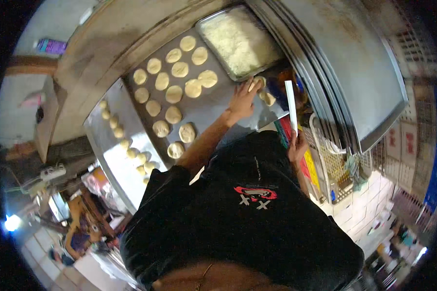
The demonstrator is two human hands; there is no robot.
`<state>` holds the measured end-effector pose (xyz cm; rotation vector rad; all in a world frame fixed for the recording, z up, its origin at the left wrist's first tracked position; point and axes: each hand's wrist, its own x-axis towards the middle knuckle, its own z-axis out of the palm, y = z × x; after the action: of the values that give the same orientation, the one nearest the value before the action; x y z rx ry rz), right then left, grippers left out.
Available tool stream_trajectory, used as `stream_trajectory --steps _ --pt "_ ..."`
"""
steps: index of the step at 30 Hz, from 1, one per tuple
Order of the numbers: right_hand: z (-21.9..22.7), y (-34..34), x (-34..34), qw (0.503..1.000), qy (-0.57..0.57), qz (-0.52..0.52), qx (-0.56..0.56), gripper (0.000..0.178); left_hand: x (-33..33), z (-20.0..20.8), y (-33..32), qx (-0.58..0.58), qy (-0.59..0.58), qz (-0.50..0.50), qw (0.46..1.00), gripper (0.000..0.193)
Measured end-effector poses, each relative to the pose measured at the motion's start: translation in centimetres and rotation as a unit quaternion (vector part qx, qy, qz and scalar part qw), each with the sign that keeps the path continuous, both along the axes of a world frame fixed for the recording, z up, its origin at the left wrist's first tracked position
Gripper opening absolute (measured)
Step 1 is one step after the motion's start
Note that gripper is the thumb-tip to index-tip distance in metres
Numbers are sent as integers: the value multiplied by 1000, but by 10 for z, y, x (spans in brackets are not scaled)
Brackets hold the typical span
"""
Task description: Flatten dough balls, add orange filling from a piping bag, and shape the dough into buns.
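My left hand (243, 101) reaches across the metal sheet, its fingers closed on a pale dough piece (257, 84) beside the near edge of a tray. Just right of those fingers lies another dough piece (267, 99). The rectangular metal tray (213, 54) holds a pale yellow, crumbly or grated food (235, 41). Several flattened dough rounds (179, 69) sit in loose rows on the sheet (218, 104) to the left; two of them touch. Held upright at my right side is a long, flat white strip (291, 106), with my right hand (297, 146) closed round its lower end.
Small dough balls (114, 122) line a second metal tray (99, 138) at the left. A stack of metal sheets (354, 72) stands close on the right, above a cream plastic crate (342, 167). A purple tube (52, 46) lies at the far left.
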<state>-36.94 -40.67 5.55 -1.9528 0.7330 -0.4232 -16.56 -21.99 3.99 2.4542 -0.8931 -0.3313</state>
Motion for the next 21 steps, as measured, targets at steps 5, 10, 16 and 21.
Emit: stream_trajectory --steps 5,10,16,21 --pt "16 6 58 951 97 275 -100 28 -62 -2 102 -68 33 217 973 69" --pt "-8 40 105 924 47 379 -33 25 -125 4 185 -8 -93 423 901 57" --pt "-39 97 145 894 103 435 30 26 -170 -6 203 54 -95 563 819 59" --pt "-50 136 185 927 130 347 -57 29 -178 0 195 185 -78 579 790 53"
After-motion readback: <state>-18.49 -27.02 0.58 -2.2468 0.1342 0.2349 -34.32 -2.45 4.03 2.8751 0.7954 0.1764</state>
